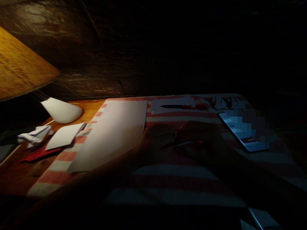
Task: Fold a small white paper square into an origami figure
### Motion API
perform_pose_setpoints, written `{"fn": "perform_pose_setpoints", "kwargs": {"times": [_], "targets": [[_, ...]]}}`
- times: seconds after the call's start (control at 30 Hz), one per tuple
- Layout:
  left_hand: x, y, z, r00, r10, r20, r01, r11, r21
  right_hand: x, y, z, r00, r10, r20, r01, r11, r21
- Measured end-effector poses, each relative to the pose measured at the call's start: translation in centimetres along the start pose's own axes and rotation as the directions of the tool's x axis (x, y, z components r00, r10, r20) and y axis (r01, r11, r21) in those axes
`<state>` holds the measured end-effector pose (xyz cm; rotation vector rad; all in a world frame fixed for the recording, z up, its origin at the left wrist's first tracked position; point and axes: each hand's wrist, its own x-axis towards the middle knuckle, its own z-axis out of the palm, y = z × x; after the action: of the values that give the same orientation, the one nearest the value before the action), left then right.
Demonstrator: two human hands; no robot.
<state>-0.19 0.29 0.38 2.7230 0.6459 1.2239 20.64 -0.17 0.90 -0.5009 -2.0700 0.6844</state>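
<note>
Deep shadow covers both my hands above the striped cloth [192, 182]. My left hand [157, 140] has its fingers curled in at the middle. Facing it, my right hand [201, 139] is closed too. Between them shows a thin, pale-edged thing [178, 145], slanting up to the right; it is too dark to name its kind. A large white sheet of paper [115, 131] lies left of my left hand. Beyond the hands, a knife [171, 106] with a dark blade rests on a smaller piece of paper [155, 107].
A lamp with a yellow shade [21, 67] and white base [63, 110] stands at left. Nearby lie crumpled paper [35, 135], a white pad [66, 135] and a red strip [40, 155]. At right are a lit phone [240, 134] and folded paper shapes [220, 103].
</note>
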Motion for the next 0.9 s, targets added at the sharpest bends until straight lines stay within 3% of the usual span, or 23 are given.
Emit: {"fn": "perform_pose_setpoints", "kwargs": {"times": [0.57,0.9], "targets": [[0.0,-0.1,0.3,1.0,0.002,-0.025,-0.003,1.0,-0.017,-0.1,-0.2,0.4,0.999,-0.032,-0.013,0.031,0.999,-0.042],[-0.2,0.1,0.4,1.0,-0.015,-0.004,0.015,0.999,-0.05,0.5,-0.7,0.3,0.992,-0.114,0.047,0.114,0.993,0.002]]}}
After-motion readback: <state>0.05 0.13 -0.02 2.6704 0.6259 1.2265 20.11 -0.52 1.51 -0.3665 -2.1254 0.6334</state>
